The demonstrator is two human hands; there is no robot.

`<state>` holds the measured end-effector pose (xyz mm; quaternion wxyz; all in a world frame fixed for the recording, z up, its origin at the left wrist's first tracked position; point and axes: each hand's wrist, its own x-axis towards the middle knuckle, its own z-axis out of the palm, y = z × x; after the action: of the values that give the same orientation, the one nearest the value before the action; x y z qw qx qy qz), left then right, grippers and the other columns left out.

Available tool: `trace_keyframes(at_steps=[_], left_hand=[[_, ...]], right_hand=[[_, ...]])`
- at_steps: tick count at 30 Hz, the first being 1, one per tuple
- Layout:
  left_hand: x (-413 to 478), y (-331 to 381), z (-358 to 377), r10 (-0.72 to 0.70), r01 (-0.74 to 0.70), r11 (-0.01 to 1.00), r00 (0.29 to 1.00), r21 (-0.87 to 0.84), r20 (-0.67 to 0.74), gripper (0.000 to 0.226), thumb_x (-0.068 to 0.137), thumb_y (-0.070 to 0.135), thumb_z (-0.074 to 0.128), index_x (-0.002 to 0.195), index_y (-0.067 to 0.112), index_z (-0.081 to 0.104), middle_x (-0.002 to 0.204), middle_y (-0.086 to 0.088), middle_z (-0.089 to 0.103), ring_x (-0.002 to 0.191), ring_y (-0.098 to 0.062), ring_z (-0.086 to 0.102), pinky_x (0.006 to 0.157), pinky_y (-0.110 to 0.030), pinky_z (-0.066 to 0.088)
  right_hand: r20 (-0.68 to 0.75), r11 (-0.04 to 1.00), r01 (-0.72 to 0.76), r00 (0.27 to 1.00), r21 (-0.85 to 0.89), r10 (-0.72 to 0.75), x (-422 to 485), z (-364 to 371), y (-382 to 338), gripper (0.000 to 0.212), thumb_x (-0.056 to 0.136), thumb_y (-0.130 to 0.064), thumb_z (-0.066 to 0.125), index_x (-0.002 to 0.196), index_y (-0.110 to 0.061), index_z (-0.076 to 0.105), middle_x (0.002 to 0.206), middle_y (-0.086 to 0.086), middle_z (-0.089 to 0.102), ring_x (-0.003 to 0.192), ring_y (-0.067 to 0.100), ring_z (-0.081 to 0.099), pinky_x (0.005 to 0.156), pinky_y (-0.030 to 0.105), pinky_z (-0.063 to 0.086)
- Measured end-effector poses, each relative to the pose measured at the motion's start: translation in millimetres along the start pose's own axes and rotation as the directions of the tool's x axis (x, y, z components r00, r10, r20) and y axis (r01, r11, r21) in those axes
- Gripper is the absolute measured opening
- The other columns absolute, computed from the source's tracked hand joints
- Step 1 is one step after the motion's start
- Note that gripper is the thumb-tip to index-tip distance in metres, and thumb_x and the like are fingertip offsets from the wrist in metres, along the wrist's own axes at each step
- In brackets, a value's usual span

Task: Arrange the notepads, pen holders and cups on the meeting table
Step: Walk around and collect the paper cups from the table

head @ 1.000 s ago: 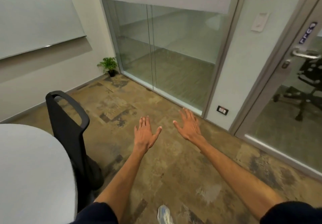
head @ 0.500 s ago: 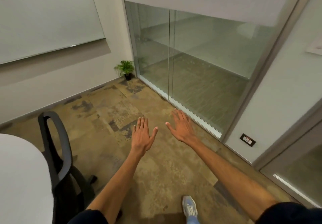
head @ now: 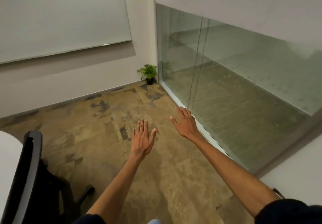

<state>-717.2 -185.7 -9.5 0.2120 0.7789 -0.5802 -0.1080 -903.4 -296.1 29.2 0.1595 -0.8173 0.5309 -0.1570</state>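
A brown, patchy carpet floor [head: 108, 154] spreads beneath both hands and fills most of the view. Beyond the hands and up to their left, a large whiteboard [head: 61, 18] hangs on the pale wall. A glass partition [head: 244, 84] runs along the right of the right hand, its bottom rail passing just behind that hand's fingers. Far to the left of the left hand, and nearer the person, the rounded end of the white meeting table [head: 8, 162] shows at the edge of the view. Its visible surface is bare, and where the notepads, pen holders and cups are cannot be told. A black office chair [head: 27, 171] stands against the table, between it and the left arm.

Both arms reach forward from dark sleeves [head: 289, 211]. The left hand [head: 142, 141] is held flat, back upward, its fingers straight and close together and the thumb spread; it holds nothing. The right hand [head: 186, 123], just to the right and slightly farther out, is likewise spread wide, fingers straight and a little apart, and empty. The hands are near each other but apart.

Well beyond both hands, a small potted plant [head: 148, 72] sits in the corner where wall meets glass.
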Motion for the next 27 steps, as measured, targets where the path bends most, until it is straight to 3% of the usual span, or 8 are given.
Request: trace_keyframes(at_steps=[8,14,19,27], left_hand=[[88.9,-71.0,-14.1,-0.170,0.171,0.985,0.983,0.008,-0.067,0.075,0.098,0.062,0.017,0.157,0.015,0.011,0.164,-0.005,0.004,0.152,-0.019,0.000,0.124,-0.044,0.006],[179.4,-147.1,-31.8,-0.268,0.269,0.963,0.958,-0.005,-0.099,0.075,0.099,0.061,0.015,0.156,0.014,0.010,0.164,-0.007,0.003,0.152,-0.021,0.000,0.124,-0.047,0.007],[250.9,-207.6,-71.6,-0.343,0.346,0.938,0.928,-0.007,-0.147,0.074,0.099,0.060,0.017,0.156,0.013,0.012,0.164,-0.007,0.004,0.152,-0.021,0.001,0.124,-0.045,0.006],[307.5,-304.6,-118.6,-0.439,0.448,0.894,0.875,-0.004,-0.202,0.075,0.098,0.062,0.018,0.156,0.015,0.009,0.164,-0.007,0.001,0.152,-0.021,-0.001,0.124,-0.044,0.006]], right_hand=[[0.060,0.986,0.134,0.988,0.098,-0.140,114.9,55.5,-46.6,0.066,0.099,-0.051,0.040,0.155,-0.021,0.022,0.163,0.000,0.015,0.149,0.019,0.018,0.116,0.045,0.029],[0.134,0.974,0.215,0.966,0.070,-0.223,224.1,110.3,-97.2,0.067,0.099,-0.051,0.040,0.155,-0.020,0.022,0.163,0.001,0.015,0.149,0.019,0.017,0.118,0.044,0.027],[0.170,0.962,0.269,0.947,0.042,-0.272,313.3,145.6,-159.3,0.068,0.098,-0.053,0.039,0.155,-0.018,0.022,0.162,0.004,0.017,0.149,0.021,0.018,0.118,0.044,0.026],[0.206,0.933,0.326,0.913,0.149,-0.352,406.4,203.1,-264.2,0.066,0.099,-0.051,0.040,0.154,-0.019,0.023,0.163,0.002,0.016,0.149,0.020,0.017,0.118,0.046,0.025]])
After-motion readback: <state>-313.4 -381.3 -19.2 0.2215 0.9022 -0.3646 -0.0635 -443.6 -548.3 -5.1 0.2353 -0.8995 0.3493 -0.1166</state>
